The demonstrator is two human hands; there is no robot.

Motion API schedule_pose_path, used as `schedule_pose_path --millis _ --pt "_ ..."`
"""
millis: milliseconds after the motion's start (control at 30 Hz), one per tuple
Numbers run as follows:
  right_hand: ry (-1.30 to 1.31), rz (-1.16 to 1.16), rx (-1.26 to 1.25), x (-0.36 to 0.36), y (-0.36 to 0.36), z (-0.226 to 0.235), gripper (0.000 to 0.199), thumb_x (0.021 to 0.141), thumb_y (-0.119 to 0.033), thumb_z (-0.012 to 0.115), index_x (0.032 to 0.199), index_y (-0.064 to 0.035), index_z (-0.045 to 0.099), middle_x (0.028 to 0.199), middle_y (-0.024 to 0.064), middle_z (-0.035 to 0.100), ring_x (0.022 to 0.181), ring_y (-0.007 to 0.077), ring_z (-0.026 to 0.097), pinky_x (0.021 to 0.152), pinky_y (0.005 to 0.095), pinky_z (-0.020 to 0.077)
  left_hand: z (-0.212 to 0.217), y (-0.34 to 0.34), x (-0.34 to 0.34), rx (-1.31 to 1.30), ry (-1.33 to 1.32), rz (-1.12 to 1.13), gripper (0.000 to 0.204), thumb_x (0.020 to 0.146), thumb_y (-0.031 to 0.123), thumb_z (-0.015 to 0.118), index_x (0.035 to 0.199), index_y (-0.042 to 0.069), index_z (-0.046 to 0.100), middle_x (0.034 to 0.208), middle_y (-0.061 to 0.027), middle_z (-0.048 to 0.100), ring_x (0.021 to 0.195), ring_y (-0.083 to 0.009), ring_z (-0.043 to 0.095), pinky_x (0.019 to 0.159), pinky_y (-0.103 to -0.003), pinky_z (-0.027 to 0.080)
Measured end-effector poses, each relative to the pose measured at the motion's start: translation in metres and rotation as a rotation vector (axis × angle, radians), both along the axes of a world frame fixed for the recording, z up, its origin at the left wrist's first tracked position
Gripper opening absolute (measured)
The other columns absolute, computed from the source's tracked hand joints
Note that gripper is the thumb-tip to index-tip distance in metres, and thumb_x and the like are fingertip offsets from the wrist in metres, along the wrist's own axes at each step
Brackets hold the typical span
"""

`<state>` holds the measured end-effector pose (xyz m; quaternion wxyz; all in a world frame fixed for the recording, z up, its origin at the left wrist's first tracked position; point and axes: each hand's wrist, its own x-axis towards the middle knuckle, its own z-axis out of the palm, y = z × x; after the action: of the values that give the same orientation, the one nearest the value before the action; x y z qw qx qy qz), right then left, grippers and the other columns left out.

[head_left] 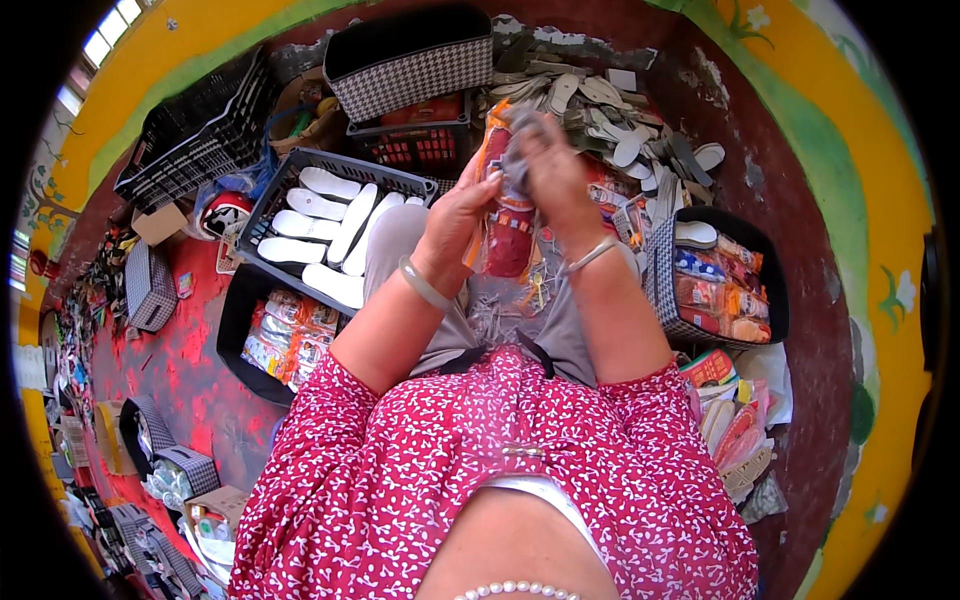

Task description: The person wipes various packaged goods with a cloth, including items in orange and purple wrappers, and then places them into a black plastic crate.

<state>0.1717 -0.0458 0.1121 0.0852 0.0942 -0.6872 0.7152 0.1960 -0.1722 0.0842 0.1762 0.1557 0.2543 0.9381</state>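
My left hand point(460, 215) grips a long dark-red slipper-shaped item in a clear and orange plastic packet point(508, 245), held upright above my knees. The thumb lies across its front. Against the packet's upper part my right hand point(562, 170) is closed over a bunched grey cloth point(517, 160); that hand is blurred, and part of the cloth is hidden by it. Just left of my legs stands a dark plastic crate point(400, 178) holding several white insoles point(315, 204). Right of my legs, a checked basket point(662, 275) holds several packets like this one.
Below the crate sits a dark basket point(232, 345) of packets. Loose soles point(600, 92) are heaped by the far wall. Black crates point(190, 135) and a checked bin point(410, 80) stand at the back. Boxes and goods line the left floor; packages point(740, 430) lie at my right.
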Motion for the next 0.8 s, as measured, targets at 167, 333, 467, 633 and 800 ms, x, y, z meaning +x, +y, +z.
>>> schedule_pose_path --millis 167,333,467,633,800 --pt "0.496 -0.044 0.564 0.026 -0.024 -0.034 0.037 0.089 -0.025 0.053 0.124 -0.011 0.051 0.135 0.0171 0.042 0.132 0.033 0.028 0.107 0.0408 0.0246 -0.016 -0.011 -0.016 0.118 -0.08 0.199 0.055 0.088 0.003 0.038 0.141 0.009 0.023 0.124 -0.0127 0.049 0.103 -0.0239 0.056 0.088 -0.036 0.048" --pt "0.601 0.103 0.748 0.065 -0.036 -0.024 0.043 0.084 -0.01 0.055 0.127 -0.0108 0.05 0.136 0.0142 0.041 0.133 0.0324 0.027 0.109 0.0412 0.0203 -0.035 -0.037 -0.037 0.063 -0.101 0.25 0.047 0.091 0.007 0.037 0.137 0.012 0.03 0.118 -0.0145 0.051 0.101 -0.0274 0.057 0.086 -0.04 0.049" --pt "0.673 0.256 0.703 0.082 -0.037 -0.028 0.046 0.075 0.001 0.051 0.12 -0.0096 0.054 0.129 0.0131 0.049 0.126 0.0299 0.04 0.104 0.0425 0.0291 -0.03 -0.055 -0.048 0.061 -0.198 0.285 0.037 0.095 0.016 0.037 0.13 0.008 0.037 0.118 -0.0156 0.053 0.103 -0.0297 0.057 0.09 -0.044 0.047" --pt "-0.156 0.352 -0.234 0.081 -0.012 -0.051 0.038 0.07 0.004 0.041 0.101 -0.0024 0.061 0.108 0.0122 0.06 0.097 0.018 0.058 0.084 0.0283 0.046 0.013 -0.054 -0.037 0.268 -0.046 0.337 0.035 0.094 0.013 0.037 0.128 0.004 0.04 0.119 -0.016 0.054 0.105 -0.0305 0.056 0.093 -0.047 0.045" --pt "-0.411 0.384 -0.541 0.06 0.005 -0.032 0.025 0.085 -0.021 0.054 0.098 -0.0015 0.063 0.093 0.0065 0.064 0.08 0.0122 0.058 0.076 0.0242 0.047 0.03 -0.032 -0.011 0.088 0.098 0.148 0.054 0.09 0.006 0.037 0.141 0.009 0.021 0.128 -0.0145 0.046 0.112 -0.0268 0.052 0.094 -0.039 0.044"
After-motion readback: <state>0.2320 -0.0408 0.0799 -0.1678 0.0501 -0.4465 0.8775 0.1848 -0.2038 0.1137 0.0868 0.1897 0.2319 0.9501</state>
